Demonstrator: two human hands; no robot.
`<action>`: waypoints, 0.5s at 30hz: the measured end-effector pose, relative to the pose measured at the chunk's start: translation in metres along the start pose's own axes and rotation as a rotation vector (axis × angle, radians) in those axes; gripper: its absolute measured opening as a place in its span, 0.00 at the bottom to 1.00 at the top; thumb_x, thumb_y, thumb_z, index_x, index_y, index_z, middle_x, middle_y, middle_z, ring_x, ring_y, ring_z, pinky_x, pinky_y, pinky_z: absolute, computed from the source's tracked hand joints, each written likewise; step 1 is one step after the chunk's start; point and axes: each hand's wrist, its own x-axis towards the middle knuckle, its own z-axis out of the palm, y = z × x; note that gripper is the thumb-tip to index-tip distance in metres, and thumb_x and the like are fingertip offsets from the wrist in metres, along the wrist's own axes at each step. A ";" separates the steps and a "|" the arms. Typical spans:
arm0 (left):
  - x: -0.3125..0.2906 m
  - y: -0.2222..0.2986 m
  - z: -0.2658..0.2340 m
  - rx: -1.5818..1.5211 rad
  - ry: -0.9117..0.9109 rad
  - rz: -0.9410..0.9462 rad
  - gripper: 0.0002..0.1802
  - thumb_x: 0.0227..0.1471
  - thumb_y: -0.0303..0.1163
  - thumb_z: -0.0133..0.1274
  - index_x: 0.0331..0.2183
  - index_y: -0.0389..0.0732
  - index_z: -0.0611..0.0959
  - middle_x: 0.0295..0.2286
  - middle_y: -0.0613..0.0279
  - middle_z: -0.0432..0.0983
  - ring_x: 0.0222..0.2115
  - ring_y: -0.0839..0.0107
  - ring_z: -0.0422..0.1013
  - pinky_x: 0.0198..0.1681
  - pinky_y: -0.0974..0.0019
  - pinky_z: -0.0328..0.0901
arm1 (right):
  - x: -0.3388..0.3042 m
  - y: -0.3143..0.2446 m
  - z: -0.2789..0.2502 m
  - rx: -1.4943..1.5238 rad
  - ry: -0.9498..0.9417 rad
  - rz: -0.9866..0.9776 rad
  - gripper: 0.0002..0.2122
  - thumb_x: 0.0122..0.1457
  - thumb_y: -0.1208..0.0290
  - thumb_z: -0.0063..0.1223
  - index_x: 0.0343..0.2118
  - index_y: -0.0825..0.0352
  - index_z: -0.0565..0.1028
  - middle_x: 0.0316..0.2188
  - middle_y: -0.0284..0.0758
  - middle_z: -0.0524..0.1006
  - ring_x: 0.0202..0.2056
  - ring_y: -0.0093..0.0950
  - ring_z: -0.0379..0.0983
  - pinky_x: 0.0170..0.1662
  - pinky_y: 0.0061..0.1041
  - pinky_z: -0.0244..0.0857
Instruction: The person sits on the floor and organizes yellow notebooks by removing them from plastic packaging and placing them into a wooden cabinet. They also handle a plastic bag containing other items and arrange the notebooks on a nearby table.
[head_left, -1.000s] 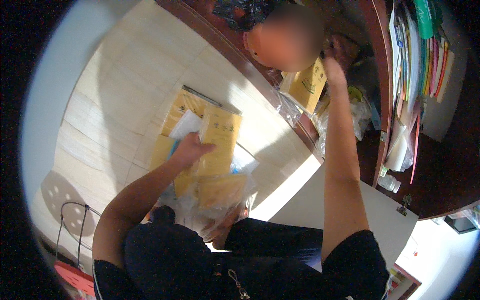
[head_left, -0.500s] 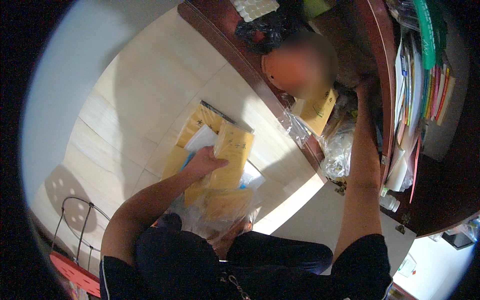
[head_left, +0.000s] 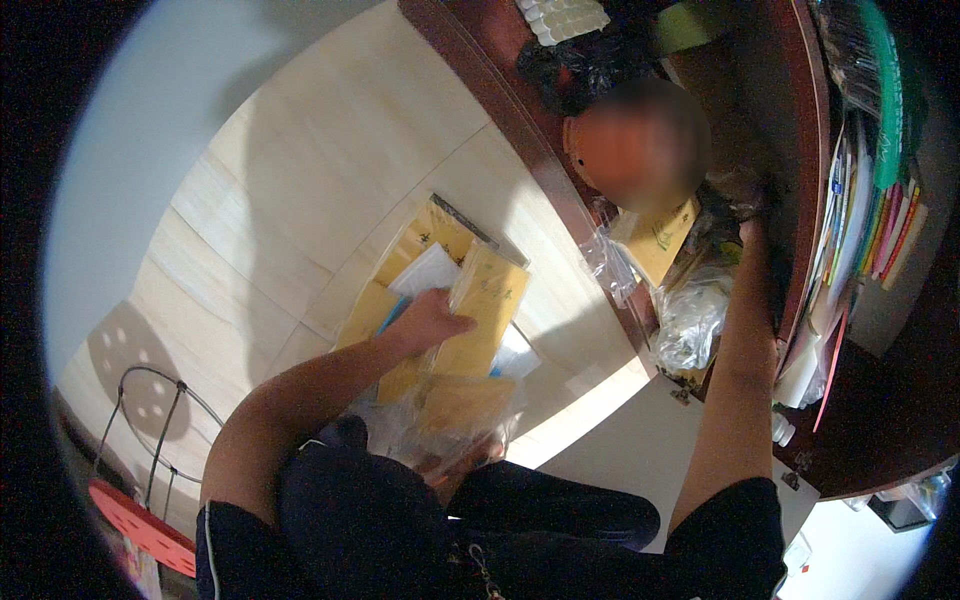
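My left hand [head_left: 435, 322] is closed on the edge of a yellow exercise book [head_left: 487, 300], thumb on its cover. Around it fan out more yellow exercise books [head_left: 415, 230], a folded white sheet [head_left: 425, 268] and a clear plastic bag [head_left: 455, 425]. My right arm reaches into a dark brown cabinet [head_left: 560, 150], where my right hand [head_left: 742, 195] is in deep shade and its fingers cannot be made out. Close to that arm lie a crumpled clear plastic bag [head_left: 690, 320] and another yellow exercise book [head_left: 655, 240].
An orange round thing [head_left: 605, 140], partly blurred, sits in the cabinet beside a black plastic bag [head_left: 590, 65] and an egg tray [head_left: 565, 18]. Upright books [head_left: 890, 230] stand on the right. A red seat with a wire frame [head_left: 140, 525] is at lower left, on the tiled floor [head_left: 330, 150].
The view has shifted, so the cabinet sits further right. My left hand keeps its hold on the exercise book. My right hand stays deep in the cabinet.
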 end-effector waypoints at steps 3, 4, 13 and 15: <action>-0.002 0.004 -0.001 0.098 0.035 0.012 0.17 0.41 0.32 0.55 0.35 0.34 0.76 0.26 0.59 0.75 0.27 0.72 0.71 0.31 0.66 0.67 | 0.000 0.001 -0.001 -0.007 -0.003 0.029 0.20 0.55 0.60 0.42 0.49 0.63 0.62 0.46 0.40 0.65 0.47 0.35 0.61 0.50 0.32 0.57; -0.004 0.015 -0.001 0.086 0.008 -0.052 0.17 0.41 0.32 0.55 0.35 0.34 0.76 0.26 0.59 0.75 0.27 0.72 0.71 0.31 0.67 0.67 | 0.000 -0.001 -0.004 -0.009 0.003 0.036 0.20 0.55 0.60 0.42 0.49 0.63 0.62 0.46 0.40 0.65 0.47 0.35 0.61 0.49 0.33 0.57; -0.010 0.027 0.003 -0.178 -0.055 -0.033 0.15 0.43 0.26 0.53 0.37 0.34 0.75 0.30 0.61 0.75 0.31 0.77 0.69 0.35 0.69 0.65 | -0.015 -0.003 -0.012 -0.018 -0.002 0.172 0.19 0.55 0.60 0.41 0.49 0.62 0.63 0.45 0.39 0.67 0.45 0.35 0.63 0.48 0.33 0.59; -0.005 0.018 0.003 -0.125 -0.047 -0.008 0.16 0.42 0.27 0.53 0.37 0.35 0.75 0.30 0.62 0.75 0.31 0.76 0.69 0.35 0.68 0.65 | -0.021 -0.004 -0.013 -0.008 -0.019 0.211 0.19 0.55 0.60 0.41 0.49 0.62 0.63 0.44 0.39 0.67 0.45 0.34 0.63 0.48 0.34 0.59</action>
